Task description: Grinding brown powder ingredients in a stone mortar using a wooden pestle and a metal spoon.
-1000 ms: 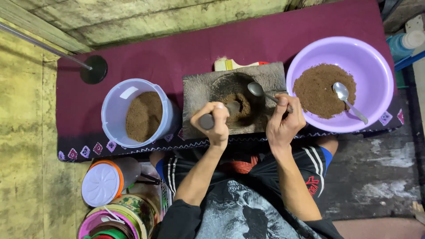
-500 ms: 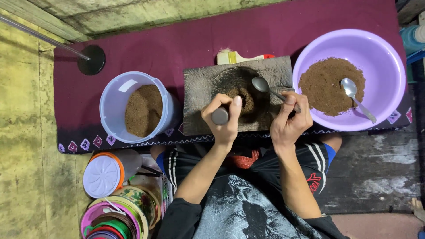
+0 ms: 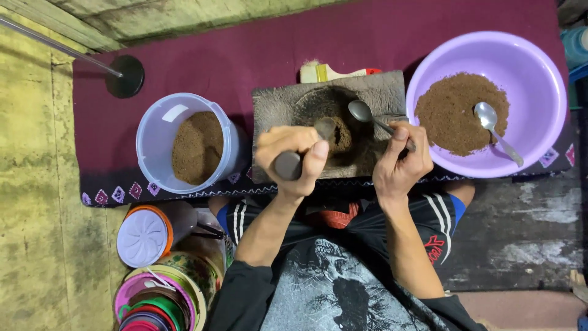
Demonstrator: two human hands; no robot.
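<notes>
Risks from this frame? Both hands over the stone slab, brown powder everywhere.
1. The left hand presses a pestle into a small powder pile on the stone slab; powder may scatter onto the maroon cloth.
2. The right hand holds a spoon close to the pestle; they may knock.
3. The purple basin reaches the cloth's near edge; a bump might tip it.

Maroon cloth with patterned hem on the floor. Clear tub of brown powder, left. Lilac basin of brown powder with a spoon lying in it, right. Brush behind the stone. Black disc with rod, upper left. White-lidded jar and stacked coloured lids, lower left.
</notes>
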